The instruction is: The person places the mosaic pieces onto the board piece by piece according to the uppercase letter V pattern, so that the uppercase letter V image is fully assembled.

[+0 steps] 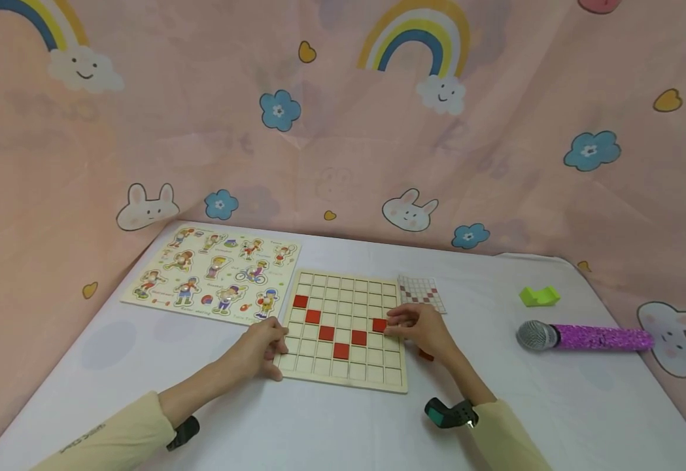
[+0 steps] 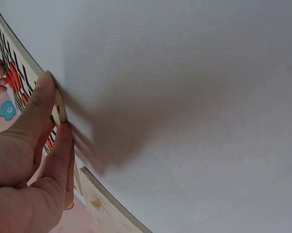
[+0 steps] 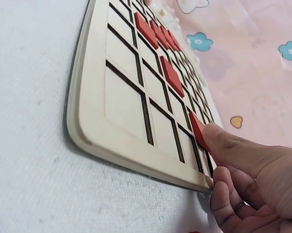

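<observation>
A pale wooden grid board (image 1: 343, 307) lies on the white table, with several red square tiles (image 1: 326, 333) forming a V in its cells. My left hand (image 1: 260, 347) holds the board's left edge between thumb and fingers; its thumb (image 2: 44, 92) shows against the rim. At the board's right side my right hand (image 1: 422, 327) pinches a red tile (image 1: 380, 325) that sits at a cell. In the right wrist view the thumb (image 3: 228, 145) touches that tile's edge, and its other fingertips there are partly hidden. More red (image 1: 426, 355) shows beneath the right hand.
A small pattern card (image 1: 428, 291) lies behind the right hand. To the left is a puzzle board of sports figures (image 1: 201, 281), close to the grid board. A glittery purple microphone (image 1: 584, 337) and a lime-green block (image 1: 539, 296) lie at the right. A pink curtain (image 1: 331, 144) hangs behind the table.
</observation>
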The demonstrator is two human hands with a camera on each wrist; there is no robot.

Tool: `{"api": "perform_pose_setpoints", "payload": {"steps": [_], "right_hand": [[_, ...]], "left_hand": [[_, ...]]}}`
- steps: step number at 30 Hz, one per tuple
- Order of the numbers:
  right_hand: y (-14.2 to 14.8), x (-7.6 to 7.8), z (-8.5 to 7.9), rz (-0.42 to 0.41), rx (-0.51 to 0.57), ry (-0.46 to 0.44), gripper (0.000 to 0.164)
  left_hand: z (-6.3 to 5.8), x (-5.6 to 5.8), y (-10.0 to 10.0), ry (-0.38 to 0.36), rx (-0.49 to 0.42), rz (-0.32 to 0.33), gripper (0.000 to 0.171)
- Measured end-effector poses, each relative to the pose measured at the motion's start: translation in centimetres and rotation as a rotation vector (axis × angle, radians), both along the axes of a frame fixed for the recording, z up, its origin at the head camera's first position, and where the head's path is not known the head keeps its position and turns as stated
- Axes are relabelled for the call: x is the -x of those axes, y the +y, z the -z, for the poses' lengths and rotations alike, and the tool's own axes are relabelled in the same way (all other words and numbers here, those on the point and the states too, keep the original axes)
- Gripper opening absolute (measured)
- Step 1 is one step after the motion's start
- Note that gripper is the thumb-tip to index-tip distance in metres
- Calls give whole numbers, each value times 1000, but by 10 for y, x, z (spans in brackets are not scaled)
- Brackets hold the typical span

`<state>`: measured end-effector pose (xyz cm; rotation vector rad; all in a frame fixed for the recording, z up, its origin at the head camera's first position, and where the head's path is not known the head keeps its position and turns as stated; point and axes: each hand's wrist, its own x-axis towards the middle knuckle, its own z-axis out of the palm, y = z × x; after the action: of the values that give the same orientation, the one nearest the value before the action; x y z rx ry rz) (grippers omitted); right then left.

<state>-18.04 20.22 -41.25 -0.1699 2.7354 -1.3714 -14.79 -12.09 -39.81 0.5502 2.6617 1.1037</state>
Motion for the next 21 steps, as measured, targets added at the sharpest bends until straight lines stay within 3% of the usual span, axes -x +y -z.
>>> {"api": "perform_pose_setpoints", "payload": {"steps": [16, 21], "right_hand": [[-5, 1, 1, -35, 56, 4, 25], [-4, 1, 2, -11, 43, -4, 25]], "left_hand": [[0, 0, 0, 5, -3, 1, 34], [0, 0, -1, 10, -15, 15, 34]]}}
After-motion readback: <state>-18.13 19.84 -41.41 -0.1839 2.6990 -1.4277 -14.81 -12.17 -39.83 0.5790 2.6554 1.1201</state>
